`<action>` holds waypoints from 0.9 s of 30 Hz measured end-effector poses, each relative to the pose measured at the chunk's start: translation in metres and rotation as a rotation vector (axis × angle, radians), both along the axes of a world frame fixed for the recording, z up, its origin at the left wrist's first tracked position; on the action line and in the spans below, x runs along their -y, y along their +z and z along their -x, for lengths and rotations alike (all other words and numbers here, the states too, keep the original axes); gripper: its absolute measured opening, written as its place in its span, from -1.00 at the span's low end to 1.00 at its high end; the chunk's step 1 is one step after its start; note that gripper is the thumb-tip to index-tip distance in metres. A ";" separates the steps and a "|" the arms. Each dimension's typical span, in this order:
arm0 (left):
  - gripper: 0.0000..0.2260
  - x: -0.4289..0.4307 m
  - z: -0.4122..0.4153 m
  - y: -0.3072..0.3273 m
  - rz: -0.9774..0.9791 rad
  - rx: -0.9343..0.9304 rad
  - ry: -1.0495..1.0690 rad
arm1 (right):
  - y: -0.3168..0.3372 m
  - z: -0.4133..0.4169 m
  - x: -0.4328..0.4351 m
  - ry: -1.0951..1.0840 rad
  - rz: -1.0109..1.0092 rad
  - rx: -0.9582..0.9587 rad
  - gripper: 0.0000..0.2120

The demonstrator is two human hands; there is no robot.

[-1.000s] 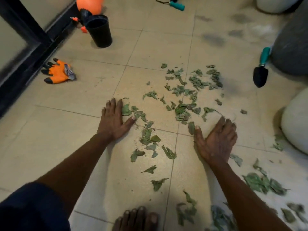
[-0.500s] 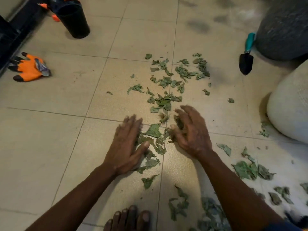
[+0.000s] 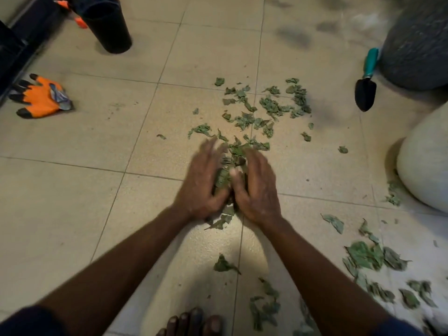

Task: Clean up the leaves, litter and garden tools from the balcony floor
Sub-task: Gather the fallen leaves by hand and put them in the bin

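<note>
Betw. left hand [image 3: 200,183] & right hand [image 3: 258,187] — leaves [image 3: 223,178], touching

hands [image 3: 230,185] now together, leaves [image 3: 226,173] bunched between

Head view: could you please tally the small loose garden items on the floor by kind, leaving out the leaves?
Hand trowel: 1
Orange glove: 1
Black plastic pot: 1
Partly hidden orange item behind pot: 1
Total: 4
</note>
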State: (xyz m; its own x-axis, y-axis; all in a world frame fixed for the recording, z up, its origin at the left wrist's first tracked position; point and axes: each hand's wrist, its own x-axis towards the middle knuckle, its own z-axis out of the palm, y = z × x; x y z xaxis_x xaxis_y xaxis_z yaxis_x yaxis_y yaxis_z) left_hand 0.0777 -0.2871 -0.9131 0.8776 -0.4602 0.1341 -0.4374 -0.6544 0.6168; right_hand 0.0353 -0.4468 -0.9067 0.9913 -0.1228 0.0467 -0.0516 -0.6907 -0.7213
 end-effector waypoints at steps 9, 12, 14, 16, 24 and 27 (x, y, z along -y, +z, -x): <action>-0.19 -0.016 -0.114 0.001 -0.393 -0.188 -0.037 | -0.010 -0.085 0.038 0.299 0.324 -0.192 -0.16; -0.25 -0.018 -0.075 0.002 -0.304 -0.172 -0.226 | -0.005 -0.045 0.034 0.465 0.244 -0.136 -0.13; -0.27 -0.023 -0.038 0.005 -0.229 -0.193 -0.319 | -0.003 -0.017 0.038 0.569 0.210 -0.080 -0.06; -0.27 -0.031 -0.009 0.007 -0.172 -0.184 -0.294 | -0.004 0.003 0.045 0.615 0.266 -0.031 0.04; -0.15 -0.069 -0.041 -0.005 -0.325 -0.139 0.344 | -0.012 0.001 0.034 0.517 0.451 -0.109 0.30; -0.15 -0.060 -0.038 -0.002 -0.267 -0.217 0.203 | -0.015 -0.002 0.030 0.567 0.483 -0.058 0.19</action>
State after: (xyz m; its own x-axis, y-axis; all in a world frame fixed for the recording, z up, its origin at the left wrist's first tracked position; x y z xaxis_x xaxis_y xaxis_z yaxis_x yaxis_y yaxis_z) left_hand 0.1160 -0.2276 -0.9147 0.9492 -0.2677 -0.1657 -0.1604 -0.8641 0.4770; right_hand 0.0376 -0.4766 -0.9217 0.8991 0.4288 -0.0882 0.3781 -0.8621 -0.3373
